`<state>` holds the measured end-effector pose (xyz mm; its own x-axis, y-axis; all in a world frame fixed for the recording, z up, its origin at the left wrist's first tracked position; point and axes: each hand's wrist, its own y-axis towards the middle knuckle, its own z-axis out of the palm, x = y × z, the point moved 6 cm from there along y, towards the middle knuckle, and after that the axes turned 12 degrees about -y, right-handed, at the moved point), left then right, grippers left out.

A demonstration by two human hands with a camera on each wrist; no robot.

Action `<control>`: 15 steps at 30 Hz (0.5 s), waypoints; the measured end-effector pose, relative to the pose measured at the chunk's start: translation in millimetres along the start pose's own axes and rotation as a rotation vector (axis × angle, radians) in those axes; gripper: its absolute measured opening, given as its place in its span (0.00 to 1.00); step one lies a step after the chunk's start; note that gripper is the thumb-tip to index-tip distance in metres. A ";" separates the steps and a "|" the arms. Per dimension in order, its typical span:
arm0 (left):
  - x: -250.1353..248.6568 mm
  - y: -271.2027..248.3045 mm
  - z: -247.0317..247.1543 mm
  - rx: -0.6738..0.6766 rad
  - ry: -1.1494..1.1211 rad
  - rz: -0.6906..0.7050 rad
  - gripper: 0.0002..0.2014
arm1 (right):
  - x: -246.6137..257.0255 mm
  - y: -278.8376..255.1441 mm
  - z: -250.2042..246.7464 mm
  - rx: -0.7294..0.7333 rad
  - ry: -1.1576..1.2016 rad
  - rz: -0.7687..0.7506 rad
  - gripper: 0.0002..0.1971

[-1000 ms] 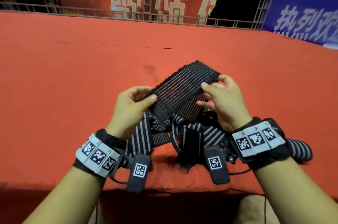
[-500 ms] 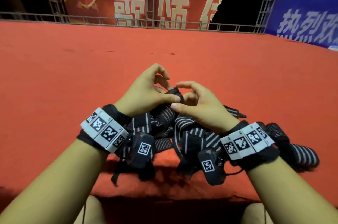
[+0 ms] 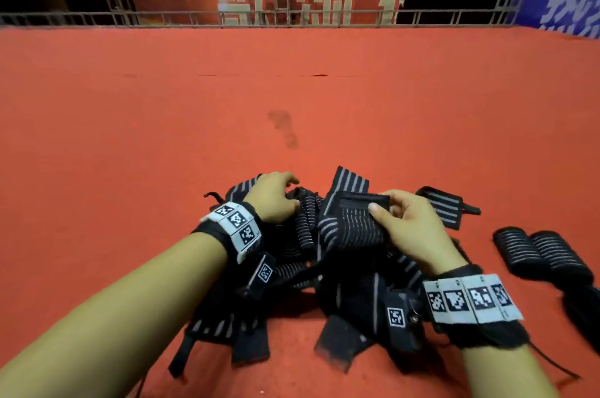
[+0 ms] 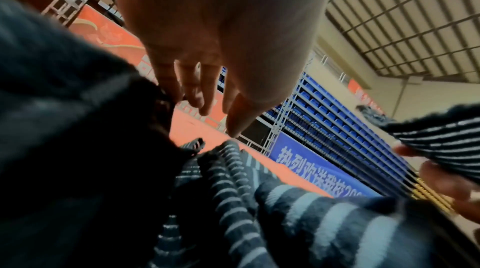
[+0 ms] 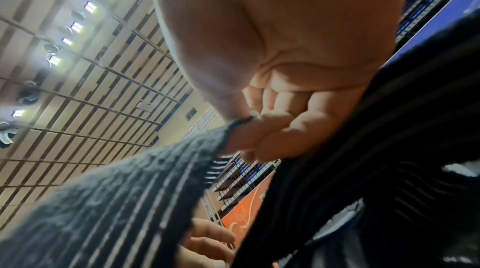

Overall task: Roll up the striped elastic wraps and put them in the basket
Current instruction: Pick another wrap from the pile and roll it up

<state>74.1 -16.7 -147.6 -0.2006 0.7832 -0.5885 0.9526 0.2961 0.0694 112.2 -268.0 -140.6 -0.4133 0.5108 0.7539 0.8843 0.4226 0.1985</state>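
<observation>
A tangled pile of black elastic wraps with grey stripes (image 3: 292, 262) lies on the red carpet in front of me. My right hand (image 3: 383, 210) pinches one striped wrap (image 3: 350, 224) by its end, thumb on top, just above the pile; the right wrist view shows the curled fingers (image 5: 270, 129) on the wrap's edge (image 5: 130, 200). My left hand (image 3: 290, 193) lies over the pile's far left side. In the left wrist view its fingers (image 4: 197, 92) hang loosely above the wraps (image 4: 246, 190) and hold nothing. No basket is in view.
Two rolled wraps (image 3: 519, 251) (image 3: 563, 259) lie side by side on the carpet at the right. A flat wrap (image 3: 444, 207) lies beyond my right hand. Wide red carpet (image 3: 292, 89) stretches ahead to a metal rail with banners (image 3: 285, 17).
Earlier both hands held a wrap stretched out in the air, then met over the pile. Now they are lower and apart; the left has let go, and the right holds a wrap.
</observation>
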 end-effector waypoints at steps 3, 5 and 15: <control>8.5 28.7 19.1 0.049 0.114 -0.028 0.31 | -19.0 5.9 9.2 -0.020 0.031 0.023 0.02; 17.5 39.8 31.0 0.127 0.174 -0.052 0.30 | -26.5 8.5 13.3 -0.019 0.014 0.019 0.03; 18.8 34.0 15.4 0.020 -0.027 -0.012 0.08 | -28.8 2.0 12.8 -0.019 -0.037 0.031 0.04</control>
<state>106.3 -0.3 -168.7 -0.2061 0.7644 -0.6109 0.9546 0.2944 0.0463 123.0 -272.3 -169.9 -0.3930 0.5509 0.7362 0.9007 0.3920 0.1874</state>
